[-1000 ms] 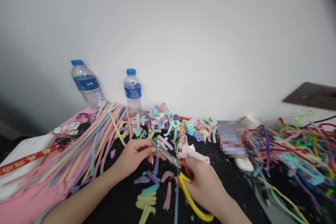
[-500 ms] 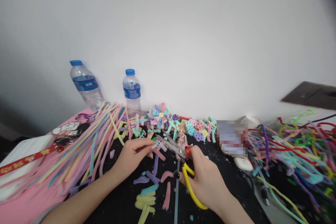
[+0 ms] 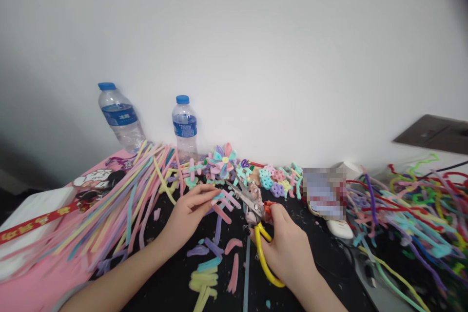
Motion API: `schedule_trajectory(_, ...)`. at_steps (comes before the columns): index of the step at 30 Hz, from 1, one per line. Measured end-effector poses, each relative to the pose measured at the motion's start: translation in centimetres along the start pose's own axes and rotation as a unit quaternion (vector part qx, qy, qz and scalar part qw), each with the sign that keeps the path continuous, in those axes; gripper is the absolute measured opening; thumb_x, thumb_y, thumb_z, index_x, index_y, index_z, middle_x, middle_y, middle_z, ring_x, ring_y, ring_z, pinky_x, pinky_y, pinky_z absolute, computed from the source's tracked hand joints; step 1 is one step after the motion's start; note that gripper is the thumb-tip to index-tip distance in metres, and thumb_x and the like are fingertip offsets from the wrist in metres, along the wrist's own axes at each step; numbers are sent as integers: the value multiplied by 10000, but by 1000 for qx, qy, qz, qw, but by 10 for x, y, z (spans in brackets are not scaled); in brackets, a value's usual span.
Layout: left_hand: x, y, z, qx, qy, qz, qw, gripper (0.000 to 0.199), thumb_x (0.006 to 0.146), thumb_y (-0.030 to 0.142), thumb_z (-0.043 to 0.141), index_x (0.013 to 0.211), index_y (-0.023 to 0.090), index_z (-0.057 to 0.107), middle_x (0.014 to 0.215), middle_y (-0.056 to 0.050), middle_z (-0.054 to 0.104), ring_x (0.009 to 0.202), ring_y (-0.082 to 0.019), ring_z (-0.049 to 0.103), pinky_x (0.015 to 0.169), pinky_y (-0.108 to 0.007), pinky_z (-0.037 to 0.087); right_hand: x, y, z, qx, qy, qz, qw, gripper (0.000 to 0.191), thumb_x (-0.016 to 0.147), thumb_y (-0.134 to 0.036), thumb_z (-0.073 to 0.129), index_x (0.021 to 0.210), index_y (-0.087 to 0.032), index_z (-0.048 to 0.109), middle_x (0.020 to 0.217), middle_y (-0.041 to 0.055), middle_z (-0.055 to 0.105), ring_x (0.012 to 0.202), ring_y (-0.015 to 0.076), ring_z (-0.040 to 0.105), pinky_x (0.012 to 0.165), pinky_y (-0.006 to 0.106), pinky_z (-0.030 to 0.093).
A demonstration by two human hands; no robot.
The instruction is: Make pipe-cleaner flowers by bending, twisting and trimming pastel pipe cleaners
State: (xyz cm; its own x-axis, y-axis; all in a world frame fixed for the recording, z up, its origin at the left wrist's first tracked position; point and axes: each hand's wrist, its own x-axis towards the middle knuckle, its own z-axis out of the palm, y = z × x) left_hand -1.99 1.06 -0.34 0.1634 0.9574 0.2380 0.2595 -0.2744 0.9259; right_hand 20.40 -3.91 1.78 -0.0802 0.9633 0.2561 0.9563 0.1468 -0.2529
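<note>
Backed by a pale wall (image 3: 256, 58) and spread over a black table (image 3: 164, 282). Overlapped at left by a pink sheet (image 3: 64, 282) and a big bundle of pastel strips (image 3: 142, 190); crowded at far right by a bright tangle of stems (image 3: 413, 214). Gripping yellow-and-orange scissors (image 3: 261, 219) in the right hand (image 3: 290, 241), blades parted, drawn back to the right from the left fingertips after meeting them a second ago. Pinching short pastel pieces (image 3: 224, 204) between thumb and fingers of the left hand (image 3: 188, 212), just left of the blades at mid-scene, fingers lifted higher than before. Marked at near left by gold characters on a red band (image 3: 40, 224) across a white box (image 3: 32, 209), too small to read. Capped in blue at far left: a tilted bottle (image 3: 120, 117) and an upright bottle (image 3: 185, 126), labelled blue with white characters, also unreadable; perhaps empty, though hard to tell through the plastic. Shut, at right: a white case (image 3: 340, 229). Set beyond the hands: a petalled flower (image 3: 224, 160).
</note>
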Motion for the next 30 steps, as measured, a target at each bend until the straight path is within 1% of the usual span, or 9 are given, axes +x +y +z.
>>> schedule_trajectory(4,-1,-1,3,-44,35,-69,996,159,740,212,601,845,201,720,1012,-67,635,982,-240,578,873,-351,452,0,-2,0,-17,-3,7,1000,233,736,-366,562,806,-231,385,808,10,567,640,207,590,507,260,373)
schedule_trajectory(6,-1,-1,3,-61,30,-83,994,175,741,233,611,878,209,718,1054,-67,631,1037,-247,554,916,-361,425,0,-2,-1,-17,-4,6,1000,222,742,-359,558,813,-232,390,811,8,570,648,209,594,510,260,372)
schedule_trajectory(10,0,0,4,-115,2,-105,988,248,786,278,581,1013,261,681,1230,-47,544,1207,-241,426,1027,-375,311,0,-2,0,-14,-2,0,1000,207,746,-342,552,818,-234,390,820,6,574,667,209,600,517,258,374)
schedule_trajectory(13,0,1,5,-193,-6,-138,971,239,788,310,589,999,256,687,1285,-50,506,1243,-247,385,1027,-371,318,-1,-1,0,-16,0,1,1000,205,746,-345,547,804,-232,386,808,7,573,649,204,596,507,254,368)
schedule_trajectory(17,1,1,6,-257,-5,-178,950,228,760,310,635,955,216,704,1263,-68,540,1275,-251,342,1035,-357,318,0,-1,1,-22,3,3,1000,202,753,-359,539,796,-230,390,796,8,572,633,201,591,495,251,363)
schedule_trajectory(19,1,1,7,-280,-8,-200,939,239,734,278,666,959,205,700,1252,-68,555,1260,-257,369,1020,-352,347,-1,-1,1,-23,6,4,1000,202,754,-364,537,796,-229,392,792,9,572,633,202,590,494,251,365)
schedule_trajectory(22,1,1,8,-321,-2,-224,920,250,721,245,681,965,191,690,1223,-67,580,1165,-259,487,968,-341,417,-1,-1,1,-24,5,7,1000,198,752,-362,539,792,-230,397,783,6,574,623,200,588,490,250,364)
schedule_trajectory(24,0,0,8,-338,6,-231,912,254,716,222,688,967,186,684,1222,-61,580,1112,-246,533,937,-320,451,0,-1,1,-23,4,7,1000,197,752,-362,539,790,-230,398,782,6,575,619,199,588,487,249,363)
schedule_trajectory(30,0,0,9,-360,4,-247,899,238,721,183,684,959,184,674,1205,-54,583,1094,-199,546,890,-226,478,1,-1,1,-23,4,8,1000,195,760,-361,532,831,-224,413,811,14,578,649,207,601,501,255,366)
